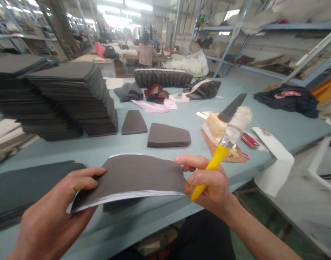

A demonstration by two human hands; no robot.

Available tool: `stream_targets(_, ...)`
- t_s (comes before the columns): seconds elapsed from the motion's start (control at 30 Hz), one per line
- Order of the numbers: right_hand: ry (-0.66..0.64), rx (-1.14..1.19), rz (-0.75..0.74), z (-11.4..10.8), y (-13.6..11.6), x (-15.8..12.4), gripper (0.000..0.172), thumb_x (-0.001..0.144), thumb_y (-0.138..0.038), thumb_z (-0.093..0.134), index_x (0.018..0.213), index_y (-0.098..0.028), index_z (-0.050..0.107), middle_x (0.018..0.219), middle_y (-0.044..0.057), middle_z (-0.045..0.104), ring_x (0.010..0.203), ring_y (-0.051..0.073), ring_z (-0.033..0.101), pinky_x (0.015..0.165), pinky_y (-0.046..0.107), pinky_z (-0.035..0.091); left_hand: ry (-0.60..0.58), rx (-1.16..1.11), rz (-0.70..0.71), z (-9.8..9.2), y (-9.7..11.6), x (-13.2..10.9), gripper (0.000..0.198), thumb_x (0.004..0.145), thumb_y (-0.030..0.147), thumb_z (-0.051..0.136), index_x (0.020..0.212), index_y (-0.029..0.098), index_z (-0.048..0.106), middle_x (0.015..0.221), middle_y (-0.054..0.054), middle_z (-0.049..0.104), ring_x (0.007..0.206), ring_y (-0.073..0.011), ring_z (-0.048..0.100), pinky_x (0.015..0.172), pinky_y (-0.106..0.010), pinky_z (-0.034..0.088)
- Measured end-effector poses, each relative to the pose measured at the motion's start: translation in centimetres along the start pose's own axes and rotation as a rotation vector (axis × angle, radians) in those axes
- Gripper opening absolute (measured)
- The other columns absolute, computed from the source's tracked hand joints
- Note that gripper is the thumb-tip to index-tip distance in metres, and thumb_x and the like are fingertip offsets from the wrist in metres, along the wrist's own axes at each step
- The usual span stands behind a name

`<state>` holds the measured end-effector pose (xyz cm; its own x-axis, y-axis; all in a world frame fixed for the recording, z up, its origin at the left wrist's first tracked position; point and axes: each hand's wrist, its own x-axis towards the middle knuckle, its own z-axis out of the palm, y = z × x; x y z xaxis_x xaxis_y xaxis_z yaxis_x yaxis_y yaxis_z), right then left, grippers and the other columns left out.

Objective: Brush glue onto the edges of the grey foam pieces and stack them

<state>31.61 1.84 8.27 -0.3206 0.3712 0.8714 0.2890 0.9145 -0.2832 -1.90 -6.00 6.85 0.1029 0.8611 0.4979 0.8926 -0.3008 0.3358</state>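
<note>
My left hand [62, 206] grips the left end of a bent stack of dark grey fabric pieces [143, 175], held just above the table, with white showing along its edges. In my right hand [209, 177] is a yellow-handled brush [214, 162], its bristle end up and coated with something whitish. The fingers of that hand also meet the right end of the stack. Beyond it lie a small tapered dark piece [134, 122] and a low pile of similar cut pieces [168, 135]. More dark green fabric [32, 187] lies to the left.
Tall stacks of dark fabric [73, 97] stand at the left. A pale block [214, 126] sits on a brown board behind the brush, near a red object [250, 140]. Bundled dark pieces [162, 77] line the back. A white strip [276, 162] hangs over the right edge.
</note>
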Motion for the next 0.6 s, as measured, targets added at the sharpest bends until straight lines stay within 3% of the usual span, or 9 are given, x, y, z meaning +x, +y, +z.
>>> stream_targets(0.13,-0.044,0.059,-0.032,0.7,-1.5,0.8,0.021,0.086,-0.008,0.072,0.087,-0.026,0.063,0.104,0.004,0.086,0.084,0.017,0.083,0.070,0.026,0.068,-0.004,0.078,-0.048,-1.4,1.1,-1.2,0.003,0.107,0.037,0.049,0.107,0.033,0.050,0.128,0.000,0.078,0.115,-0.0193,0.078,0.094,-0.033,0.059)
stream_targets(0.3,-0.112,0.025,-0.107,1.0,-2.3,1.8,0.020,0.085,-0.008,0.070,0.089,-0.026,0.066,0.103,0.005,0.086,0.077,0.018,0.082,0.063,0.022,0.065,0.108,0.055,0.079,-2.6,1.2,-1.3,0.002,0.101,0.031,0.058,0.100,0.031,0.056,0.113,0.004,0.082,0.098,-0.0134,0.080,0.082,-0.021,0.057)
stream_targets(0.37,-0.141,0.005,-0.137,1.1,-2.4,2.2,0.019,0.086,-0.008,0.070,0.090,-0.026,0.064,0.103,0.005,0.086,0.079,0.017,0.083,0.065,0.022,0.065,0.130,-0.005,0.070,-2.9,1.1,-1.3,0.003,0.098,0.028,0.062,0.096,0.030,0.060,0.109,0.005,0.083,0.093,-0.0127,0.080,0.080,-0.019,0.056)
stream_targets(0.5,-0.131,0.025,-0.085,1.4,-3.0,3.4,0.023,0.088,-0.007,0.070,0.088,-0.027,0.059,0.098,0.001,0.084,0.080,0.015,0.081,0.068,0.022,0.065,0.125,-0.290,-0.095,-3.3,1.3,-1.3,0.007,0.087,0.024,0.073,0.089,0.028,0.068,0.102,0.005,0.084,0.091,-0.0141,0.079,0.082,-0.019,0.056)
stream_targets(0.6,-0.014,0.020,0.006,2.1,-3.5,4.3,0.031,0.086,-0.008,0.077,0.085,-0.027,0.053,0.089,-0.002,0.080,0.062,0.011,0.071,0.052,0.021,0.056,0.171,-0.603,-0.306,-3.2,1.1,-1.2,0.011,0.079,0.026,0.085,0.079,0.025,0.074,0.090,0.001,0.083,0.078,-0.0142,0.075,0.070,-0.019,0.054)
